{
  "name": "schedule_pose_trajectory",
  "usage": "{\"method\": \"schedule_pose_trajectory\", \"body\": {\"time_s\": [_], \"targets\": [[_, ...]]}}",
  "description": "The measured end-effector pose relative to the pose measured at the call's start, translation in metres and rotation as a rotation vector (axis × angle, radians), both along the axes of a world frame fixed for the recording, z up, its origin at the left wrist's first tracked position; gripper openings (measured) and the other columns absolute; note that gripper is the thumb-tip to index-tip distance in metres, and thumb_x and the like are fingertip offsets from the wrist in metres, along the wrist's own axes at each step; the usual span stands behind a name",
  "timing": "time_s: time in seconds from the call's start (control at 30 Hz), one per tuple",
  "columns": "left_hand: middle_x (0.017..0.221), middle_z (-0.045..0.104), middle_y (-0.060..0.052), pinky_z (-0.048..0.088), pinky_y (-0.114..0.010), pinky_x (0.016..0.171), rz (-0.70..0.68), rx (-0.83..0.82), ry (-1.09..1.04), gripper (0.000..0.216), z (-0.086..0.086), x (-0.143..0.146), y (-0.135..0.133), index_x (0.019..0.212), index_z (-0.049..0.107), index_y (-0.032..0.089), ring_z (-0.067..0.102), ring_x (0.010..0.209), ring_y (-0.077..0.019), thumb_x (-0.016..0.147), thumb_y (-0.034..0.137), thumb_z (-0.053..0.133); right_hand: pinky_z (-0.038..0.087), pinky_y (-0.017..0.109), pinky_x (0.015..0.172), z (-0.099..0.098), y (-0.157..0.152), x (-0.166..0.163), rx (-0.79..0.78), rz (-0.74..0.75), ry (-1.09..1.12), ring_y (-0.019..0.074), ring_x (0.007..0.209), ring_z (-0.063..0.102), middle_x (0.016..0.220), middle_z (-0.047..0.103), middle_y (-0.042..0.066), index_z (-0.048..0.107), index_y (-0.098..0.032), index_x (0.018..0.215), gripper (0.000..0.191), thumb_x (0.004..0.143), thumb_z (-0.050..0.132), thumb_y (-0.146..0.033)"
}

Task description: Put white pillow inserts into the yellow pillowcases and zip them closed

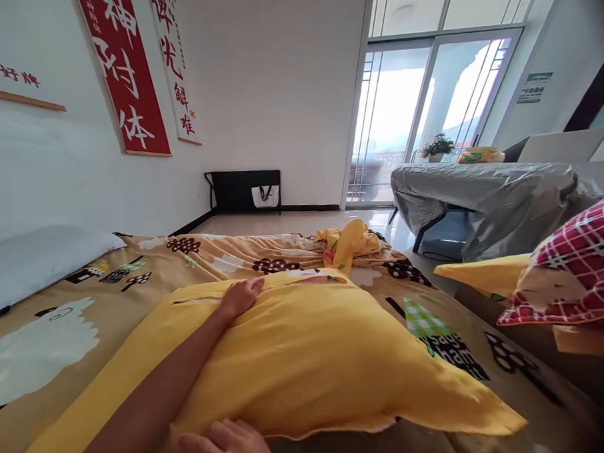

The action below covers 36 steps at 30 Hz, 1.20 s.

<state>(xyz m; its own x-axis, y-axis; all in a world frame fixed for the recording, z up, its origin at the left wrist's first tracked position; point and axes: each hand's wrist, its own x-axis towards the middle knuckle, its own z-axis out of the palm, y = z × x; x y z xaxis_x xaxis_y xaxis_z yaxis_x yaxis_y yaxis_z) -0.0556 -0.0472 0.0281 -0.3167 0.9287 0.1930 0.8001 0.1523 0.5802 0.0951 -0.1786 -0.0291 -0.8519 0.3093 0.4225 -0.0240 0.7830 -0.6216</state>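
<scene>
A yellow pillow (297,353) lies across the bed in front of me, its case showing a zip (200,300) along the far edge. Reaching over it from the lower left, my left hand (242,296) has its fingers closed at the zip line; a zip pull, if there is one, is hidden under them. To the right of those fingers the seam shows a slit with some pink and white. My right hand (229,447) is at the near edge, fingers curled on the fabric beside the near left corner, partly cut off by the frame.
Beneath the pillow spreads a patterned brown blanket (223,250). A crumpled yellow cloth (353,241) lies beyond, a white pillow (47,254) at left. On the right are a red plaid cushion (584,261) and a plastic-covered table (480,178). A folded black table (235,189) leans against the wall.
</scene>
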Motion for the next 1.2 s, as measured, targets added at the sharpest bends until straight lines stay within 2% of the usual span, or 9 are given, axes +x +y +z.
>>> {"method": "schedule_pose_trajectory", "body": {"time_s": [0.13,0.23,0.4,0.57,0.67,0.77,0.87,1.0,1.2], "targets": [[0.125,0.062,-0.013,0.036,-0.039,0.104,-0.010,0.132,0.143,0.047,0.001,0.002,-0.022,0.120,0.059,0.015,0.054,0.119,-0.0256,0.094,0.041,0.029,0.047,0.036,0.087,0.061,0.059,0.030,0.255,-0.288,0.096,0.0213,0.095,0.062,0.100,0.069,0.007,0.063,-0.020,0.108,0.026,0.085,0.052,-0.026],[0.139,0.049,-0.013,0.031,-0.042,0.110,-0.019,0.187,0.446,0.049,-0.005,-0.003,-0.060,0.130,0.052,0.013,0.041,0.132,-0.0247,0.093,0.037,0.032,0.033,0.046,0.105,0.075,0.114,0.048,0.414,-0.358,-0.040,0.0254,0.131,0.040,0.140,0.048,0.012,0.048,-0.020,0.133,0.045,0.091,0.049,-0.035],[0.146,0.041,-0.005,0.032,-0.048,0.110,0.203,0.059,0.562,0.055,-0.053,-0.053,-0.158,0.142,0.038,0.024,0.036,0.136,-0.0245,0.093,0.048,0.029,0.024,0.049,0.112,0.020,0.185,0.103,0.388,-0.561,-0.316,0.0233,0.140,0.026,0.152,0.029,0.005,0.031,-0.027,0.146,0.057,0.095,0.035,-0.051],[0.151,0.033,0.000,0.029,-0.047,0.114,0.349,0.057,0.505,0.058,-0.097,-0.108,-0.237,0.147,0.024,0.032,0.031,0.139,-0.0229,0.092,0.047,0.032,0.027,0.045,0.112,-0.017,0.213,0.180,0.371,-0.741,-0.358,0.0210,0.139,0.028,0.151,0.031,0.003,0.030,-0.027,0.147,0.056,0.096,0.024,-0.051],[0.147,0.040,-0.005,0.035,-0.048,0.110,0.344,0.048,0.520,0.056,-0.089,-0.102,-0.233,0.145,0.030,0.026,0.036,0.136,-0.0258,0.093,0.044,0.029,0.032,0.052,0.106,-0.002,0.217,0.186,0.381,-0.961,-0.470,0.0289,0.130,0.043,0.137,0.051,0.012,0.050,-0.017,0.135,0.056,0.093,0.029,-0.049],[0.142,0.047,-0.008,0.041,-0.048,0.104,0.157,-0.004,0.602,0.053,-0.058,-0.051,-0.187,0.141,0.041,0.021,0.042,0.132,-0.0267,0.094,0.041,0.026,0.032,0.057,0.101,0.033,0.197,0.142,0.526,-1.173,-0.414,0.0358,0.120,0.052,0.128,0.056,0.023,0.061,-0.005,0.119,0.049,0.091,0.034,-0.036],[0.145,0.042,-0.009,0.035,-0.044,0.109,-0.106,-0.024,0.699,0.051,-0.037,0.017,-0.133,0.141,0.040,0.016,0.041,0.133,-0.0237,0.092,0.026,0.031,0.031,0.046,0.107,0.062,0.157,0.078,0.625,-0.824,-0.202,0.0264,0.129,0.044,0.137,0.050,0.017,0.050,-0.009,0.133,0.048,0.093,0.033,-0.029],[0.149,0.035,-0.009,0.023,-0.041,0.115,-0.136,0.148,0.869,0.056,-0.049,0.055,-0.120,0.142,0.037,0.013,0.030,0.139,-0.0231,0.086,0.016,0.039,0.031,0.041,0.110,0.056,0.133,0.045,0.581,-0.237,-0.255,0.0190,0.136,0.035,0.146,0.041,0.005,0.042,-0.026,0.141,0.047,0.095,0.038,-0.038],[0.150,0.035,-0.005,0.007,-0.039,0.118,0.120,0.190,0.841,0.062,-0.091,-0.008,-0.225,0.147,0.028,0.023,0.032,0.138,-0.0219,0.089,0.039,0.043,0.026,0.047,0.113,0.009,0.189,0.130,0.462,-0.588,-0.285,0.0214,0.138,0.031,0.148,0.038,0.003,0.038,-0.026,0.143,0.052,0.095,0.034,-0.046]]}}
